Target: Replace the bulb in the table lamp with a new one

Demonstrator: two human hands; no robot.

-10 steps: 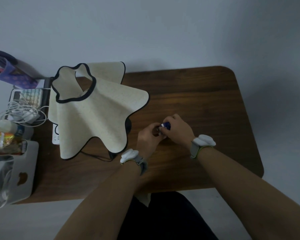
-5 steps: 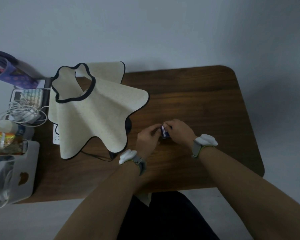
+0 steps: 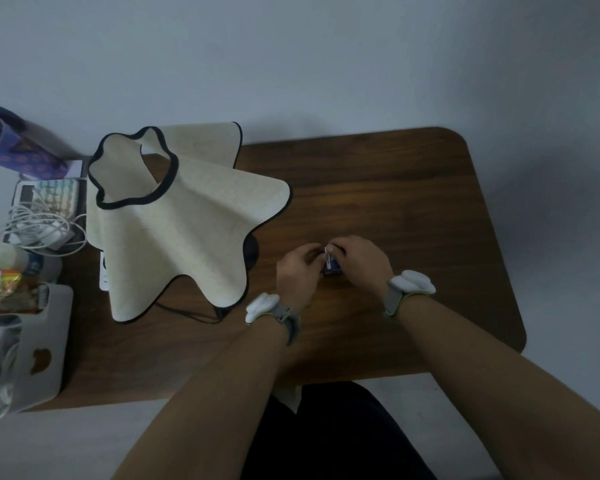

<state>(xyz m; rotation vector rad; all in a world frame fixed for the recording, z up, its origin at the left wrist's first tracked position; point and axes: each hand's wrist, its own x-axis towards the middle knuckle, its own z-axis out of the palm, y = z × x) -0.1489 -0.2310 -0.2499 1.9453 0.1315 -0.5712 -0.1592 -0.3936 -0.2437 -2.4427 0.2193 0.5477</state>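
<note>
The table lamp stands at the left of the wooden table (image 3: pixel 413 188) under a wavy cream shade (image 3: pixel 174 230) with a black rim; the bulb inside is hidden. A small blue bulb box (image 3: pixel 332 266) sits between my hands near the table's middle. My left hand (image 3: pixel 300 268) pinches the box from the left. My right hand (image 3: pixel 359 259) grips it from the right, fingertips at its white top flap. What is inside the box does not show.
The lamp's black cord (image 3: pixel 191 315) runs along the table in front of the shade. At the left edge are a white organiser (image 3: pixel 32 362), a snack packet (image 3: pixel 4 289), coiled white cables (image 3: pixel 32 226) and a calculator (image 3: pixel 49 195). A grey wall stands behind the table.
Both hands stayed together on the small blue box and lowered it slightly toward the table, turning it; my right fingers shifted onto its top flap.
</note>
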